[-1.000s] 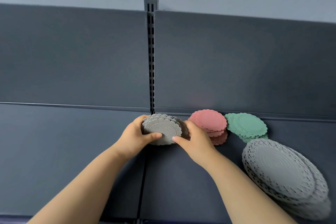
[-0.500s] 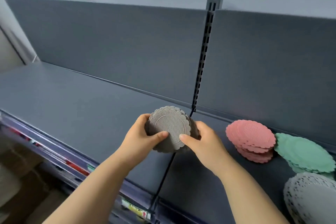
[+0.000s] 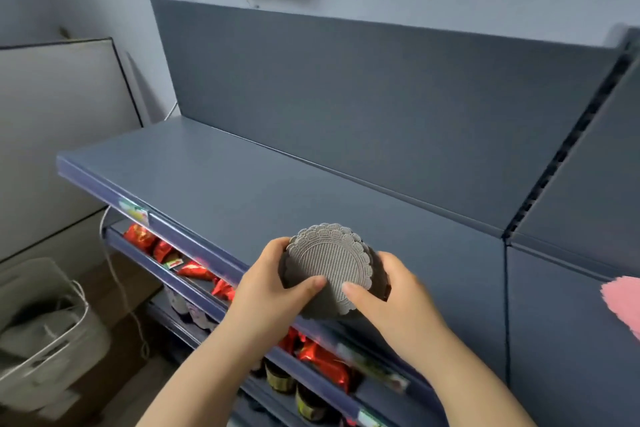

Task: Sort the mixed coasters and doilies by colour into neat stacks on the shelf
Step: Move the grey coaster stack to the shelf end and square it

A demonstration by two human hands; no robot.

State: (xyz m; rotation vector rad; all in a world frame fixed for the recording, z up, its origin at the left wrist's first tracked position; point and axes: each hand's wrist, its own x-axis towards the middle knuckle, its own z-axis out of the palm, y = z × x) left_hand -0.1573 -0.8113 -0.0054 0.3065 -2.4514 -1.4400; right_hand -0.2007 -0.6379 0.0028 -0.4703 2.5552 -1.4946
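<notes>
Far left of the grip and below it, a white bin (image 3: 41,333) stands on the floor beside a pale panel (image 3: 59,135) leaning against the wall. A white cord (image 3: 119,282) hangs down between the bin and the shelving. Nearer, down and left of the hands, the lower tiers hold red packets (image 3: 199,270) and, further under the forearms, dark jars (image 3: 278,380).

The left hand (image 3: 266,291) clasps the left edge of a grey stack (image 3: 332,270) of scalloped coasters, thumb lying across the top face and fingers curled around the rim and underneath. The stack is tilted, top face turned toward the camera, and is held over the front edge of the shelf (image 3: 221,191); whether its underside touches the shelf cannot be told. The right hand (image 3: 398,305) clasps the opposite edge in the same way, its thumb pressed on the top face just beside the left thumb, its fingers wrapped around the right rim. So both hands are closed on the one stack from either side.

Up and right of the grip, a slotted post (image 3: 568,146) divides the back panel. Far right, well apart from the hands, the edge of a pink stack (image 3: 623,305) lies on the next shelf section, cut off by the frame.
</notes>
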